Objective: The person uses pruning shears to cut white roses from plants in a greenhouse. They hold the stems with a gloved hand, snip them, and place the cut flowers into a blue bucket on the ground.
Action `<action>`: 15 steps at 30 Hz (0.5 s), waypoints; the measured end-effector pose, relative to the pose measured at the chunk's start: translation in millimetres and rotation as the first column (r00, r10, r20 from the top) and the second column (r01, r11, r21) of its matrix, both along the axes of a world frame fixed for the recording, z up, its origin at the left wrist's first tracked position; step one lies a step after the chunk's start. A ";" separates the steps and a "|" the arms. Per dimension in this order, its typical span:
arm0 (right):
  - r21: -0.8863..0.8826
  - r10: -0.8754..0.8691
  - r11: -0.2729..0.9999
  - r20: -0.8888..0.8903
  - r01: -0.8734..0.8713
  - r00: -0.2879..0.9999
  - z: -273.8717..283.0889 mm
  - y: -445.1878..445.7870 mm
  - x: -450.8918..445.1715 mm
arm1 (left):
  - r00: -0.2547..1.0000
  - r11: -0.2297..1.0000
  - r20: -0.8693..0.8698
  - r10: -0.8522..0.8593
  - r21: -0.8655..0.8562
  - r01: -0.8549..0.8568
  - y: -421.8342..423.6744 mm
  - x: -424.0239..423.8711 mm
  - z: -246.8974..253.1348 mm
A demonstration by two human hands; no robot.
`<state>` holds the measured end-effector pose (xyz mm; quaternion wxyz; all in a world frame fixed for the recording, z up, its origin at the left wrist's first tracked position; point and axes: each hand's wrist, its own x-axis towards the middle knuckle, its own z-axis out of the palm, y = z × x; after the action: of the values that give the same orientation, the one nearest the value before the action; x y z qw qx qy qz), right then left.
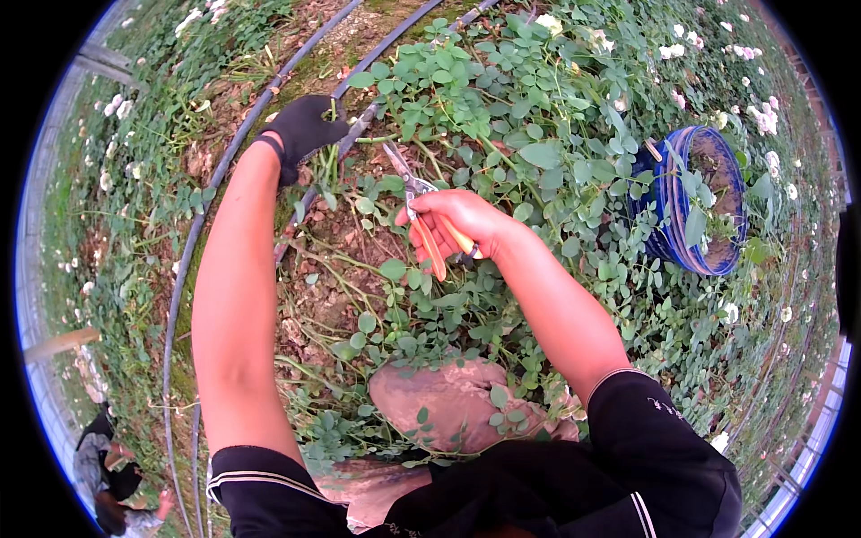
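Note:
My left hand (306, 131), in a black glove, is closed around cut-looking green rose stems (329, 165); their ends show above and below the fingers. Bare and to the right of it, my right hand (451, 218) holds pruning shears (427, 245) with orange handles. The handles are spread, and the metal blades (398, 161) point up and left towards the stems, apart from the glove. Low, leafless rose canes (343, 259) spread over the brown soil (316, 296) below the hands. Leafy rose shoots (444, 81) rise just beyond the blades.
A blue bucket (662, 202) lies tilted among rose bushes on the right, its opening facing right. Dark irrigation hoses (225, 158) run along the soil on the left. My knee (451, 403) is among the leaves. Another person (111, 477) is at lower left.

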<state>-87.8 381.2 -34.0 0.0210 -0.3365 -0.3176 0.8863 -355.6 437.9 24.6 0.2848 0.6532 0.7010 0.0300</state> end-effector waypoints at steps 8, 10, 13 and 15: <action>-0.022 -0.037 0.999 -0.021 0.036 0.999 0.8 -2.1 -10.0 | 0.989 0.978 0.029 -0.148 0.151 0.142 -35.9 23.5 17.2; -0.004 -0.071 0.997 0.010 0.071 0.997 1.6 -5.6 -12.5 | 0.997 0.994 -0.019 -0.079 0.078 0.081 -36.1 30.6 23.8; 0.093 -0.057 0.994 0.027 0.054 0.998 4.1 -2.7 -4.6 | 0.994 0.971 0.045 -0.104 0.222 0.091 -33.9 35.3 15.7; 0.249 -0.018 0.968 0.121 -0.013 0.992 15.4 -7.3 10.8 | 0.985 0.935 0.157 -0.069 0.353 0.009 -29.5 27.1 15.8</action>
<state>-77.0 374.0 -18.6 0.0449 -0.3853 -0.4268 0.8169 -328.5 408.4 40.4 0.2217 0.7025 0.6450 0.2034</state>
